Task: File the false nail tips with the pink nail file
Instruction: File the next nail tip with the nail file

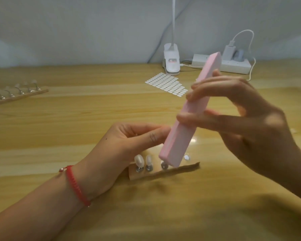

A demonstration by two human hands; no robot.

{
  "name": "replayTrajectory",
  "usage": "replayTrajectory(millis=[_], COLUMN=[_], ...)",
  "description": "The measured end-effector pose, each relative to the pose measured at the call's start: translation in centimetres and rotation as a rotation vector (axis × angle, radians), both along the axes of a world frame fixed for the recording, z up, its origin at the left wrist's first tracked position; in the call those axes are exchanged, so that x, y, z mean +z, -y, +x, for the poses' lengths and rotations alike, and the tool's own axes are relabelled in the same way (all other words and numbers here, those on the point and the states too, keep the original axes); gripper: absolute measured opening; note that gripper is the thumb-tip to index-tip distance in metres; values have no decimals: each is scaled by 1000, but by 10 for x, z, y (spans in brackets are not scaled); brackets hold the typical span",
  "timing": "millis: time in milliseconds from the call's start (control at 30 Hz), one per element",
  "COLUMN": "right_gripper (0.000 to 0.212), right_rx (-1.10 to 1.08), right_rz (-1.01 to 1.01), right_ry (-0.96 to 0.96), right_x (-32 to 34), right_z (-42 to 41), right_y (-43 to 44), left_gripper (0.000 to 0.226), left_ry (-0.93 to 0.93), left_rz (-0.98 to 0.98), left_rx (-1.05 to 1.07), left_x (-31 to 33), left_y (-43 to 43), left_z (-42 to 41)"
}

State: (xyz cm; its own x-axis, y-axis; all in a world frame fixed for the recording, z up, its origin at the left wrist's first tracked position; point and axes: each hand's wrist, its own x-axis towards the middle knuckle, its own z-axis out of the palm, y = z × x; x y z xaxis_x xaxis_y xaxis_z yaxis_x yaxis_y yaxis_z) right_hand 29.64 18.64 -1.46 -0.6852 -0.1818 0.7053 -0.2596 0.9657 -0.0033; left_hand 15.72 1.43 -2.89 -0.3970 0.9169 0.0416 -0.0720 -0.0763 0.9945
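Pinching pink nail file (pixel 179 145), right hand (pixel 250 122) fingers, left hand (pixel 122 148) fingers pinched, contents hidden

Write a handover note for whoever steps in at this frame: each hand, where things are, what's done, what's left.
Right hand grips the long pink block nail file, tilted, lower end over the near wooden stand.
Left hand reaches behind the file; what its fingertips hold is hidden.
White false nail tips stand on the near stand; a second wooden stand with tips sits far left.
Done: cannot tell which tips are filed. Left: probably file the rest, stand by stand.
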Motion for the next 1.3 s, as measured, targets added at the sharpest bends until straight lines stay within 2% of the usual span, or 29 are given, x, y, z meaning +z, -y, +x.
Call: replayTrajectory(millis=[167, 267, 400, 500, 633, 767, 900, 1067, 1133, 1233, 1300], right_gripper=[25, 29, 31, 40, 44, 50, 48, 49, 40, 32, 31], right_rx=[144, 26, 147, 128, 81, -105, -377, -522, -461, -138, 23], right_rz=[-6, -18, -7, 9, -63, -148, -259, -215, -310, -564, -653], right_ry=[67, 1, 59, 54, -29, -27, 207, 396, 332, 124, 80], right_x=[-9, 0, -11, -10, -7, -4, -18, -24, -20, -7, -4], right_z=[2, 0, 4, 4, 4, 5, 3, 2, 3, 4, 6], right_y=[19, 5, 22, 18, 6, -16, -36, -40, -36, -7, 15], left_gripper=[20, 25, 19, 19, 38, 33, 30, 29, 31, 30, 29], left_ry=[42, 49, 47, 63, 24, -58, -117, -205, -241, -306, -358], left_rz=[48, 48, 38, 41, 22, -17, -40, -35, -30, -18, -8], left_rx=[-1, -11, -8, -2, 90, 143, 176, 203, 214, 196, 198], left_x=[1, 1, 0, -1, -3, -5, -2, -2, -3, -3, -3], left_y=[1, 1, 1, 1, 0, 1, 2, 1, 1, 0, -1], left_z=[3, 4, 6, 3, 1, -2, 0, -1, 0, 2, 3])
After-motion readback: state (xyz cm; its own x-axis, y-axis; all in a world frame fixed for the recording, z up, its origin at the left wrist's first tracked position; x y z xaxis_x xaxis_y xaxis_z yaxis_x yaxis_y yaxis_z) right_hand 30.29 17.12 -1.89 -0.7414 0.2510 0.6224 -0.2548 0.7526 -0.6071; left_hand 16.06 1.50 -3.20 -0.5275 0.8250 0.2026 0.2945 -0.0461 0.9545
